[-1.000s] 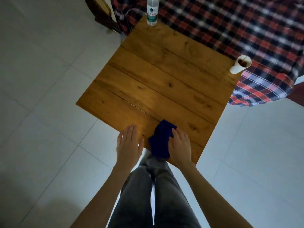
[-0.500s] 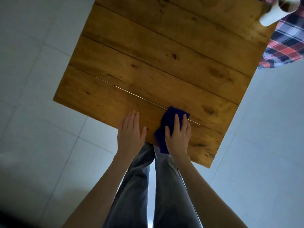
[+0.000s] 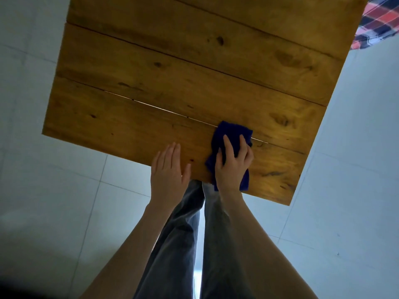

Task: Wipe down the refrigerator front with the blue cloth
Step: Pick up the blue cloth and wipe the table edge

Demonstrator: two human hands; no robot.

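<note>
Since the earlier frames, the view has come closer to the wooden table (image 3: 183,83), so the bottle and the white cup at its far side are now out of the picture, and the right hand (image 3: 232,165) has slid forward over the blue cloth (image 3: 232,134). This hand now lies on top of the cloth, fingers (image 3: 227,145) spread and curled a little into the fabric, pressing it on the nearest plank of the table, close to the near edge; one end of the cloth hangs over that edge. The left hand (image 3: 169,171) is just beside it on the same edge, flat and wide, holding nothing, with its fingers together. No refrigerator is visible in this view, only the table, the grey trousers (image 3: 179,244) of the person below it and the pale tiled floor (image 3: 54,201) around it. A piece of plaid fabric (image 3: 380,22) shows beyond the far right corner of the table. I judge that the task is at its very beginning: the cloth is only being taken up, and carrying it to the refrigerator and all the wiping are left. No container is in view now, so nothing can be said about contents.
</note>
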